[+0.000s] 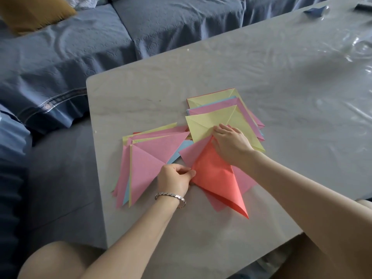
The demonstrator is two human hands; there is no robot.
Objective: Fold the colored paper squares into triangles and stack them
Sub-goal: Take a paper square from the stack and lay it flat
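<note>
Fingers [187,173] of left hand [174,179] pinch the half-folded red paper [216,178] at its left corner; right hand [231,144] presses its top corner, fingers spread | frame centre, on tabletop [141,93] | folded triangles [147,158] stacked centre-left; square pile [213,119] above not yet folded

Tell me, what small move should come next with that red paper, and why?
Probably sweep the right hand down to crease the fold. The red paper is doubled into a triangle, but its folded edge bulges, uncreased. The left hand pinches one corner and the right rests on the top.
</note>
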